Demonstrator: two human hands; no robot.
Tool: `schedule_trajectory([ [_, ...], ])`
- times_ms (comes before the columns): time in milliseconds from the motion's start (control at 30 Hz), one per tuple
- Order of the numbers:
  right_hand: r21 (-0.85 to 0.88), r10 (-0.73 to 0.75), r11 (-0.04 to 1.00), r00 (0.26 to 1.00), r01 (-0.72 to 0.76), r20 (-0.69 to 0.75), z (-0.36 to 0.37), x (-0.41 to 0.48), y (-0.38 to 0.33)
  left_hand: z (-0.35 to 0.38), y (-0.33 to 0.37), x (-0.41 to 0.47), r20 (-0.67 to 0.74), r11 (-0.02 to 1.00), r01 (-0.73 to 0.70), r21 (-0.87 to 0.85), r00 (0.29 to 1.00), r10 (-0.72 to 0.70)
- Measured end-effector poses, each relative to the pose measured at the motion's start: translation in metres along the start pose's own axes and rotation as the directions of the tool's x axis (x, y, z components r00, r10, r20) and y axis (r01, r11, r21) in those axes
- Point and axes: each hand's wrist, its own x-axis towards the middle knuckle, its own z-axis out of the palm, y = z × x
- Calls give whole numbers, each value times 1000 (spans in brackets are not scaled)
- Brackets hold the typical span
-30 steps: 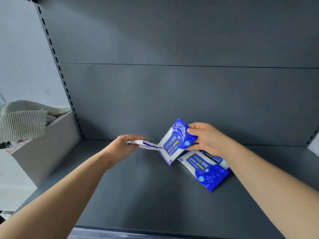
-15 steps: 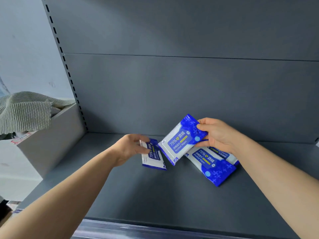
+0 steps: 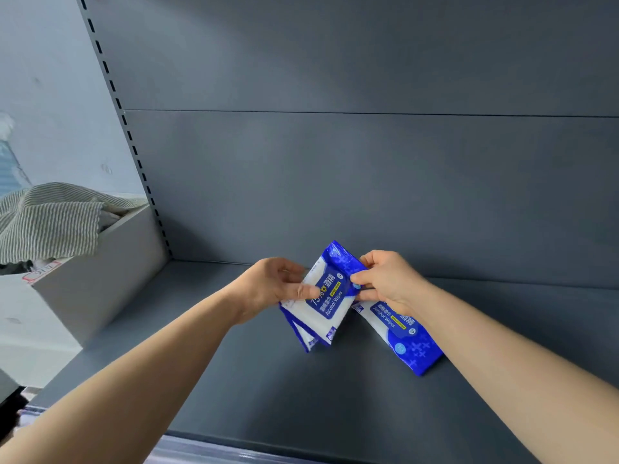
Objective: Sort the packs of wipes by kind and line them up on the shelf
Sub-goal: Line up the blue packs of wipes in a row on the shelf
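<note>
Two blue-and-white packs of alcohol wipes are held together as a small stack above the grey shelf, the front one covering most of the back one. My left hand grips the stack from the left, thumb across the front pack. My right hand pinches the front pack's upper right edge. Another pack of the same kind lies flat on the shelf under my right wrist, and whether more lie beneath it I cannot tell.
A grey cardboard box with striped cloth in it stands left of the shelf. The shelf's slotted upright runs along its left side. A dark back panel closes the rear.
My left hand carried its pack to the right and joined it behind the pack in my right hand. Both hands now hold the two packs together.
</note>
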Motion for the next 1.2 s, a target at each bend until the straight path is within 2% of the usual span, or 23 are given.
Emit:
schedule_trajectory([
  [100, 5, -13, 1000, 998, 13, 55, -5, -2, 1, 5, -6, 3, -25, 994, 13, 106, 1000, -11],
  [200, -284, -87, 954, 996, 94, 37, -32, -9, 0, 6, -11, 5, -86, 998, 28, 51, 996, -24],
  [300, -669, -5, 743, 1000, -1, -7, -63, -21, 1, 6, -11, 4, -69, 997, 47, 59, 997, -43],
  [367, -789, 91, 609, 995, -80, -31, -74, -31, 7, 6, -8, 4, -54, 994, 41, 105, 998, -35],
  [400, -808, 115, 580, 992, -103, -43, -75, -34, 11, 6, -6, 4, -57, 990, 27, 138, 998, -20],
  [567, -778, 152, 605, 984, -169, -95, -79, -40, 14, -1, 3, 5, -107, 910, 15, 415, 994, 32],
  [633, -767, 121, 630, 991, -123, -60, -81, -37, 16, -5, 4, 3, -138, 865, 43, 500, 990, 30],
  [700, -743, 73, 667, 997, -58, -13, -83, -36, 18, -10, 0, 4, -176, 868, 58, 494, 984, 34],
  [833, -695, 18, 718, 997, 42, 78, -83, -34, 15, -23, -9, 11, -164, 916, 64, 395, 986, 2],
  [1000, -579, -110, 809, 994, 104, 24, -63, -16, 1, -45, -12, 30, -242, 849, 3, 529, 959, 147],
  [1200, -628, -237, 759, 971, 173, -18, -17, 11, -13, -61, -25, 62, -423, 938, -27, 345, 888, 181],
])
